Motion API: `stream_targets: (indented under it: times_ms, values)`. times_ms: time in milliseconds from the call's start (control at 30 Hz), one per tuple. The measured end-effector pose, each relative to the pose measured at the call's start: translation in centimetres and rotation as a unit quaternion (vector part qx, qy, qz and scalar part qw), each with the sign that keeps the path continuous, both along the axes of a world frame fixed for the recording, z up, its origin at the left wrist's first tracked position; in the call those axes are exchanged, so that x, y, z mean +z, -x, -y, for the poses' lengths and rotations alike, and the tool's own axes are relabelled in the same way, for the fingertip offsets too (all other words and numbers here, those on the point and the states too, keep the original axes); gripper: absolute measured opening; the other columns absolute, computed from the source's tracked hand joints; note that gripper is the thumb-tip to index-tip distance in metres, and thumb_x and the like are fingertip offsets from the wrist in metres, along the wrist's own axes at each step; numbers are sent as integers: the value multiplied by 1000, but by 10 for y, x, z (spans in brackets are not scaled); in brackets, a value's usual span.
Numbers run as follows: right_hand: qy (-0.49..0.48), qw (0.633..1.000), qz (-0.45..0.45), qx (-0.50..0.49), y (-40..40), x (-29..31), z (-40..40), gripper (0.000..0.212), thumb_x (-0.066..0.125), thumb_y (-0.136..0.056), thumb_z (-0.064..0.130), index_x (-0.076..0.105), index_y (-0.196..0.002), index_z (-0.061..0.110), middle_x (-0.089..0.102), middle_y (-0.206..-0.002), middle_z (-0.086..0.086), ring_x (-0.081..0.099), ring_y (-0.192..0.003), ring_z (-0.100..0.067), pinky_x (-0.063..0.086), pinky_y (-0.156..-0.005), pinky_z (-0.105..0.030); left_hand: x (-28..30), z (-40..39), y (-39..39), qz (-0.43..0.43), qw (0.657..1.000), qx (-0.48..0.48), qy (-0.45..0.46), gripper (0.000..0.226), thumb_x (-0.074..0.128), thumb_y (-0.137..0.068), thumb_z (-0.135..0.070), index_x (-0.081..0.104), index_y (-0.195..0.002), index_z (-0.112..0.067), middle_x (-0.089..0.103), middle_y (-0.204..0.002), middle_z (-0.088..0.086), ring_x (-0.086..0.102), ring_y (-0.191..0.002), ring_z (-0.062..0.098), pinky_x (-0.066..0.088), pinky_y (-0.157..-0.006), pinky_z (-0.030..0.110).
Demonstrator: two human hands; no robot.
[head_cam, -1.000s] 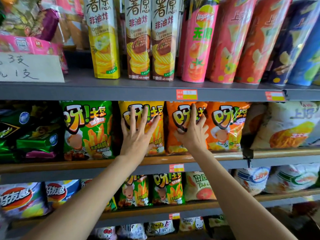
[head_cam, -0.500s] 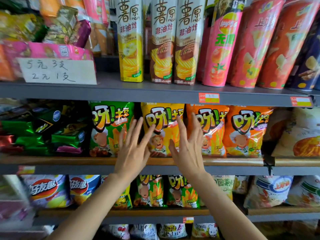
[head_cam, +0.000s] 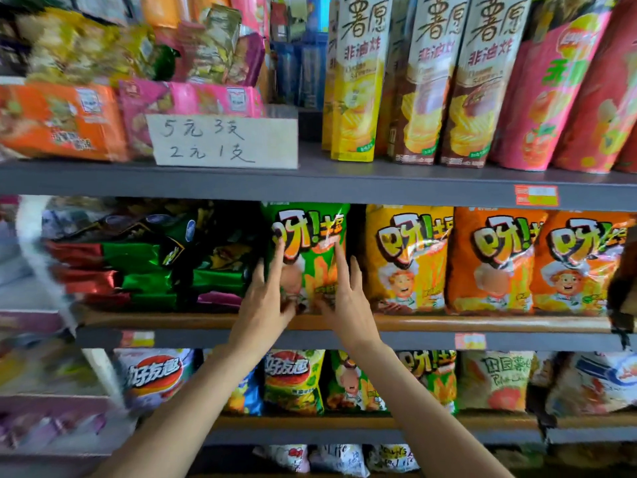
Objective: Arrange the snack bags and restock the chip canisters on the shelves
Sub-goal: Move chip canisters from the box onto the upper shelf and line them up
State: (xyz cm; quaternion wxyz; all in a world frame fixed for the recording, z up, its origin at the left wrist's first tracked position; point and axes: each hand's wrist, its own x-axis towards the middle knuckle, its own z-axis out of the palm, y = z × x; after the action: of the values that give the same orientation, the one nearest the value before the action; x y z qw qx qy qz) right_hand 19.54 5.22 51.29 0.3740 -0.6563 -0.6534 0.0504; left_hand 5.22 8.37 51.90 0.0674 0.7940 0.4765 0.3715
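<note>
A green snack bag (head_cam: 310, 236) stands upright on the middle shelf (head_cam: 482, 324). My left hand (head_cam: 267, 301) touches its left side with straight fingers. My right hand (head_cam: 346, 298) lies flat against its front right, fingers straight and pointing up. To the right stand a yellow bag (head_cam: 408, 257) and two orange bags (head_cam: 493, 260) of the same brand. On the top shelf (head_cam: 310, 182) stand tall chip packs (head_cam: 355, 81) in yellow, brown and pink.
Green and red foil packs (head_cam: 155, 267) are piled left of the green bag. A handwritten price card (head_cam: 224, 139) leans on the top shelf beside pink and orange packets (head_cam: 62, 119). More snack bags (head_cam: 293, 381) fill the lower shelf. A white upright post (head_cam: 44, 263) stands at left.
Both hands have moved left, from the yellow and orange bags onto the green bag. The camera view has swung left as well.
</note>
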Motion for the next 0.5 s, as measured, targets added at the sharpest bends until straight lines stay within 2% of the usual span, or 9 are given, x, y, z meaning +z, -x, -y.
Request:
stream_targets:
  times_ms: [100,233,400,467,500]
  values:
    - [-5,998,28,-54,2,-1,0,93,57,-90,10,-13,-147,31,5,-157,-8,52,-119,-35,49,-80,-41,-4,-3,-8,-3,1000,-1,-13,109,66,-84,-13,-26,-133,-44,30,-145,19,53,-116,32,51,-88,41]
    - [-15,993,70,-92,-1,-5,0,90,50,-90,2,-15,-147,27,9,-156,-7,50,-120,-32,49,-75,-35,-7,-1,-17,7,1000,-13,-13,103,64,-87,-16,-23,-136,-40,35,-140,18,51,-118,32,50,-89,38]
    - [-23,991,78,-106,-1,-4,-3,93,49,-88,-2,-19,-147,23,8,-156,-11,38,-132,-31,50,-88,-36,-8,0,-6,6,999,-39,3,96,56,-90,-10,-22,-136,-42,24,-149,12,58,-107,26,51,-76,27]
    - [-42,989,88,-113,5,-1,-1,96,53,-84,-6,-14,-148,20,13,-154,-17,35,-133,-35,47,-95,-40,-6,2,4,-26,999,-34,-8,94,55,-89,-8,-18,-140,-38,23,-151,10,58,-109,23,52,-75,25]
    - [-71,986,95,-121,8,-2,0,99,56,-79,-11,-8,-149,19,18,-152,-20,36,-131,-38,46,-97,-44,-5,4,10,-39,998,-31,-34,92,57,-88,-6,-10,-145,-33,29,-148,11,58,-107,22,53,-74,24]
